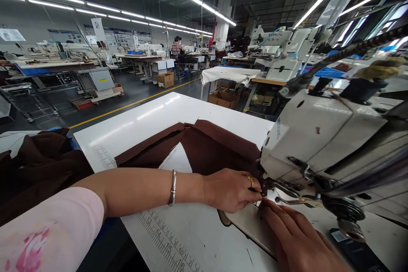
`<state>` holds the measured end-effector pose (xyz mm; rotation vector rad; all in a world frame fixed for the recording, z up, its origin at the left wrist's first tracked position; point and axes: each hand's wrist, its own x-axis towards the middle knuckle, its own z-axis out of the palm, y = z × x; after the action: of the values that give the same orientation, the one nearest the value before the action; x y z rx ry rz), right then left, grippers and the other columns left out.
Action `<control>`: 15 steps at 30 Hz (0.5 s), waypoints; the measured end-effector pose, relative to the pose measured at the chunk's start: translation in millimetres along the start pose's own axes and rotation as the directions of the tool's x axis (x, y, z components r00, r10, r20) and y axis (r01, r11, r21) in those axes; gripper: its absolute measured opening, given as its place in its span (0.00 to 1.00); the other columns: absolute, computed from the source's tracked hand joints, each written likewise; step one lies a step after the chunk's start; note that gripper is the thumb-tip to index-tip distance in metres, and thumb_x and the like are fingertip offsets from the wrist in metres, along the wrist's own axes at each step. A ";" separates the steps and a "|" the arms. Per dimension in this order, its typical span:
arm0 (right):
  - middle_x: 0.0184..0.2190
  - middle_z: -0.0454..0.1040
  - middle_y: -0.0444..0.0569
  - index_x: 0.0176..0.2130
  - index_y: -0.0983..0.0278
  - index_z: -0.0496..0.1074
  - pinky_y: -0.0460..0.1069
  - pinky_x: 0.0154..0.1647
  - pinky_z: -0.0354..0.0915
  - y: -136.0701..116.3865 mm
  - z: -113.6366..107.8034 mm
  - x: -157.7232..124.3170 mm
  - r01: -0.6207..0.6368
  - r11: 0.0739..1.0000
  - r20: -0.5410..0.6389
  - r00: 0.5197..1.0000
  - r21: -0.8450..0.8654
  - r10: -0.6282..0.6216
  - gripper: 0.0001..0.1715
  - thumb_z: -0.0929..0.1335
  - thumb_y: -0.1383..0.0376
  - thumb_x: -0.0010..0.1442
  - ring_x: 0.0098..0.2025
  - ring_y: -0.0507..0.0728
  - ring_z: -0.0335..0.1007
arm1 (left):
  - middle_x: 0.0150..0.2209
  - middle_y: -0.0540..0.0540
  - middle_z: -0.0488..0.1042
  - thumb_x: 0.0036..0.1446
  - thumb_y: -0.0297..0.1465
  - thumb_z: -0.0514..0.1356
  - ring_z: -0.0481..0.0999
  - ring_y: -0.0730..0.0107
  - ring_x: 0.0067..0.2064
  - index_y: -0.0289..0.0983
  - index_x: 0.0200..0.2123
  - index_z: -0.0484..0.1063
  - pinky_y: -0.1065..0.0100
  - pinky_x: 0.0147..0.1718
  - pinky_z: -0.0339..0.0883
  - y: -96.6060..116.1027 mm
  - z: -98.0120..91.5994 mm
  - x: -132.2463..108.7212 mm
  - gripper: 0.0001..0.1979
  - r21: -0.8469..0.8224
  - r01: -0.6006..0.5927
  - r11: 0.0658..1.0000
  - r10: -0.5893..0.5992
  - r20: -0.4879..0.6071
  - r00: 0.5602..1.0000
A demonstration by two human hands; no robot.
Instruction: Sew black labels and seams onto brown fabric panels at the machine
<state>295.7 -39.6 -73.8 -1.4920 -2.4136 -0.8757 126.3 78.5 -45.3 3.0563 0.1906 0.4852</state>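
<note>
My left hand (pixel 231 190), with a ring and a metal bangle on the wrist, pinches the edge of a dark brown fabric panel (pixel 207 148) just before the presser foot (pixel 280 189) of a white industrial sewing machine (pixel 318 136). My right hand (pixel 296 238) lies close by, its fingertips pressing on a flat cream-coloured piece (pixel 251 225) below the presser foot. Whether that piece is cloth or a template, I cannot tell. The needle is hidden behind my fingers and the machine's metal parts.
The white work table (pixel 172 119) carries a printed ruler scale (pixel 165 238) and a heap of brown cloth (pixel 41 165) at left. Beyond it are sewing stations, cardboard boxes (pixel 223 100), a yellow floor line (pixel 134 104) and a seated co-worker (pixel 177 49).
</note>
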 end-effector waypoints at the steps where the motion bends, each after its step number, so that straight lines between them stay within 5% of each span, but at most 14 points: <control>1: 0.47 0.65 0.47 0.46 0.65 0.65 0.51 0.35 0.66 0.5 0.0 -1.1 0.000 1.000 0.017 1.000 0.002 0.000 0.22 0.56 0.71 0.53 0.48 0.59 0.60 | 0.43 0.47 0.71 0.54 0.24 0.49 0.67 0.69 0.44 0.33 0.42 0.70 0.71 0.44 0.63 -1.0 0.7 0.8 0.14 0.001 -0.001 1.000 0.001 -0.005 1.000; 10: 0.41 0.69 0.47 0.41 0.65 0.67 0.51 0.34 0.65 1.7 -2.8 1.9 -0.026 0.999 -0.066 0.997 0.044 0.029 0.18 0.54 0.69 0.57 0.43 0.57 0.64 | 0.42 0.49 0.72 0.53 0.24 0.49 0.69 0.72 0.44 0.35 0.37 0.71 0.72 0.45 0.62 -2.2 4.8 -0.8 0.13 -0.060 0.020 0.998 -0.023 -0.042 0.999; 15: 0.44 0.68 0.46 0.43 0.63 0.66 0.51 0.37 0.65 2.3 -2.3 1.3 -0.038 0.999 -0.018 0.999 0.039 0.038 0.17 0.55 0.68 0.58 0.45 0.56 0.63 | 0.43 0.50 0.72 0.54 0.24 0.49 0.69 0.72 0.44 0.35 0.38 0.72 0.72 0.45 0.62 -3.4 6.4 0.9 0.13 -0.062 0.037 0.997 -0.040 -0.045 0.998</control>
<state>296.7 -39.2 -70.5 -1.5041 -2.3673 -0.8259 128.8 81.9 -51.3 2.9774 0.2313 0.5492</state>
